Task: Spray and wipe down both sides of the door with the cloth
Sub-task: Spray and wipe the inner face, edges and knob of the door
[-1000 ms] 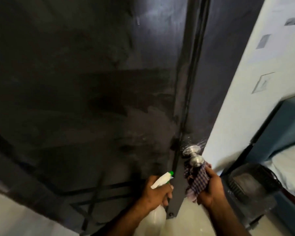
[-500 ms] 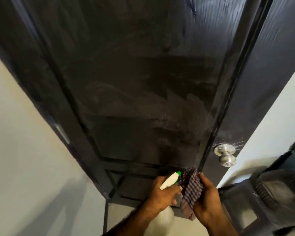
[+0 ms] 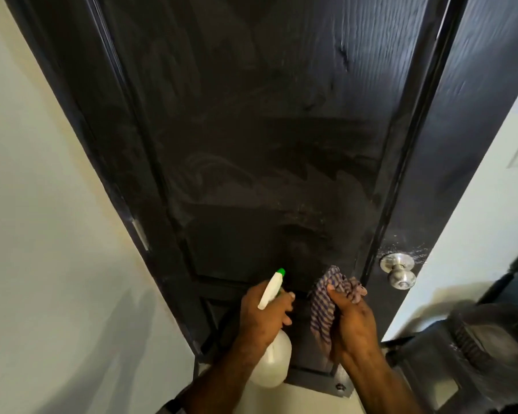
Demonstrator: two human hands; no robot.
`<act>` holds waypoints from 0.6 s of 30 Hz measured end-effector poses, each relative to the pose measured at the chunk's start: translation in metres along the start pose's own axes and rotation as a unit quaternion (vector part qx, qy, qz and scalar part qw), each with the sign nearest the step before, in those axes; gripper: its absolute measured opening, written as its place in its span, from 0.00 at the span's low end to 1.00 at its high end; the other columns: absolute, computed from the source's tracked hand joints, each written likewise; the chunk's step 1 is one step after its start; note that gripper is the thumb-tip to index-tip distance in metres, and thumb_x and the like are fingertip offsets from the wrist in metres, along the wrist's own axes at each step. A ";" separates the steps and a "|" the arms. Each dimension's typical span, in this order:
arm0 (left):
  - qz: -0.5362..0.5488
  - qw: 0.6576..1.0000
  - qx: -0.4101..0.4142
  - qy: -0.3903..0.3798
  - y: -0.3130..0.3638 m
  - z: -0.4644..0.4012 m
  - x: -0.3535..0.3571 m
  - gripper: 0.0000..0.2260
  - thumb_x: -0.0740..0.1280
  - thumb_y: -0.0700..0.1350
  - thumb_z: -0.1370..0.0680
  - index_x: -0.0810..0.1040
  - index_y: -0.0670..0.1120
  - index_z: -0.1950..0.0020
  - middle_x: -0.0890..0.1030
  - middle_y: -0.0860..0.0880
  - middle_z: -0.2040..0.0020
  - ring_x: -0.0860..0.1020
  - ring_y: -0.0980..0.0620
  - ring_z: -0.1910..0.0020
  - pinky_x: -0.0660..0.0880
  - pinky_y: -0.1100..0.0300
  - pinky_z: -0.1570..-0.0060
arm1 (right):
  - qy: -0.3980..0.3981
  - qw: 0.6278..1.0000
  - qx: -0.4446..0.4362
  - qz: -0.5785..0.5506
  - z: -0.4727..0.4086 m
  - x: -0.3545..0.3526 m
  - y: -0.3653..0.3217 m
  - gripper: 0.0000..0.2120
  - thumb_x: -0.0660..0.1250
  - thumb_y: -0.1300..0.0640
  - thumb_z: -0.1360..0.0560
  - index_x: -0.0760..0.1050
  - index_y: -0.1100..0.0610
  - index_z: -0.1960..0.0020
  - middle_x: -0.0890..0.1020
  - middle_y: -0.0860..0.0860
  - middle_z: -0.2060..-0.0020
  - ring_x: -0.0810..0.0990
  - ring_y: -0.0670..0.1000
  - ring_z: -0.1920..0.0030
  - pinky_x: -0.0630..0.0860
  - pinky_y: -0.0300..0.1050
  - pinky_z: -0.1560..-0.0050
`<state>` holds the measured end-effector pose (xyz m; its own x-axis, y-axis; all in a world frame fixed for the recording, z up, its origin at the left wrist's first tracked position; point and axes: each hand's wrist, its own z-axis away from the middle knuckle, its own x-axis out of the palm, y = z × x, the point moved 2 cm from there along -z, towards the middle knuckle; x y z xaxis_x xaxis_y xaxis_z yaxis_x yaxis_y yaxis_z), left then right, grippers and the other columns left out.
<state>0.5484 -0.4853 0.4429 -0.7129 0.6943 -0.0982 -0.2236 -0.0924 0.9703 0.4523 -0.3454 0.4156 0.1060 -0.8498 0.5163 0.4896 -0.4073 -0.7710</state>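
Door (image 3: 266,144) fills centre of view: black, wood-grain, hazy smears across its middle panel. Knob (image 3: 399,271) at its right edge, droplets speckled around the plate. Cloth (image 3: 326,306), checked, is bunched in the right hand (image 3: 354,327), fingers curled round it, low in front of the door near the knob. Left hand (image 3: 262,316) grips the bottle (image 3: 274,366) by the neck, green nozzle toward the door. White wall (image 3: 42,204) on the left; dark bin (image 3: 472,354) lower right.

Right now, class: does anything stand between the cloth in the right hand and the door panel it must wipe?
Nothing visible does. The right hand holds the checked cloth directly before the dark door; the spray bottle, gripped by the left hand, sits beside it.
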 end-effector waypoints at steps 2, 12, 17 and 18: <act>-0.002 0.999 0.027 -0.028 0.014 -0.011 -0.002 0.03 0.73 0.40 0.20 0.83 0.42 0.53 0.84 0.43 0.63 0.77 0.54 0.74 0.76 0.63 0.71 | 0.005 0.998 -0.033 0.047 -0.004 0.009 -0.004 0.18 0.74 0.60 0.20 0.80 0.54 0.31 0.88 0.57 0.44 0.87 0.63 0.42 0.84 0.53 0.54; 0.051 0.991 0.058 -0.106 0.052 -0.089 -0.045 0.03 0.71 0.35 0.21 0.81 0.37 0.55 0.81 0.42 0.67 0.75 0.48 0.76 0.73 0.59 0.73 | 0.166 0.681 -0.567 0.432 -0.080 0.119 -0.065 0.17 0.74 0.54 0.24 0.82 0.60 0.37 0.78 0.59 0.43 0.80 0.61 0.45 0.77 0.51 0.46; 0.037 0.990 0.054 -0.127 0.050 -0.116 -0.064 0.04 0.71 0.34 0.21 0.81 0.38 0.56 0.80 0.42 0.68 0.74 0.49 0.77 0.71 0.57 0.72 | 0.012 0.442 -0.619 0.649 -0.101 0.105 -0.006 0.20 0.68 0.53 0.24 0.81 0.57 0.33 0.77 0.60 0.37 0.80 0.67 0.43 0.73 0.57 0.47; 0.033 0.989 0.053 -0.132 0.048 -0.118 -0.067 0.03 0.72 0.35 0.21 0.81 0.36 0.54 0.81 0.42 0.68 0.75 0.49 0.77 0.72 0.57 0.72 | 0.001 0.407 -0.614 0.676 -0.104 0.089 -0.004 0.20 0.67 0.51 0.23 0.80 0.55 0.33 0.77 0.60 0.38 0.81 0.67 0.44 0.73 0.57 0.48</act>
<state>0.5068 -0.6210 0.4701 -0.5222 0.8527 0.0144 -0.1007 -0.0784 0.9918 0.3699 -0.4541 0.4258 -0.4425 -0.5746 -0.6885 -0.8171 0.5747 0.0455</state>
